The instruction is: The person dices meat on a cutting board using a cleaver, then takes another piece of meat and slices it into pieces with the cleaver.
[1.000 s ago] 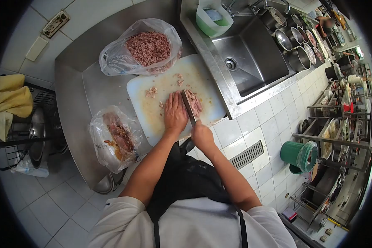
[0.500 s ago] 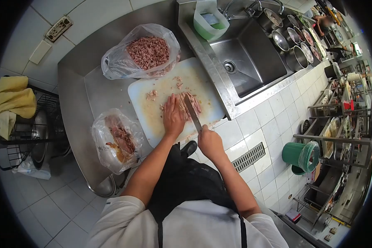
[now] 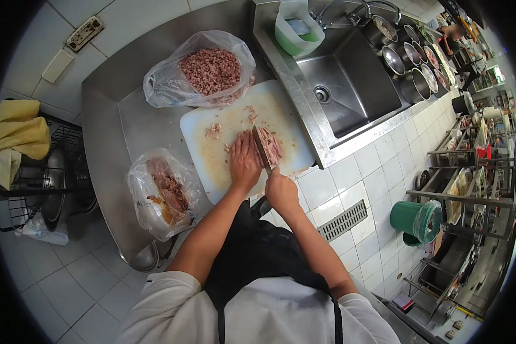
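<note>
A kitchen knife (image 3: pixel 262 148) is in my right hand (image 3: pixel 281 193), which is closed around its handle. Its blade points away from me and lies against strips of pinkish meat (image 3: pixel 272 146) on a white cutting board (image 3: pixel 198 137). Just left of the blade, my left hand (image 3: pixel 245 166) lies flat with fingers stretched out, pressing on the meat. Its fingertips are close to the blade. Small chopped bits (image 3: pixel 214 131) are scattered on the board. Behind the board, a clear plastic bag (image 3: pixel 160 89) holds diced meat (image 3: pixel 211 71). Another plastic bag (image 3: pixel 149 209), with larger meat pieces (image 3: pixel 169 192), lies at the left.
A steel sink (image 3: pixel 350 86) adjoins the board on the right, with a green-tinted plastic container (image 3: pixel 295 40) by the faucet. Several metal pots (image 3: pixel 414 86) stand beyond it. A wire rack (image 3: pixel 63 143) with yellow cloth (image 3: pixel 20 129) is at left; a green bin (image 3: pixel 410 221) stands right.
My right hand and the knife have shifted left, bringing the blade close against my left fingers. The blade now stands more upright in view. My left hand stays on the meat.
</note>
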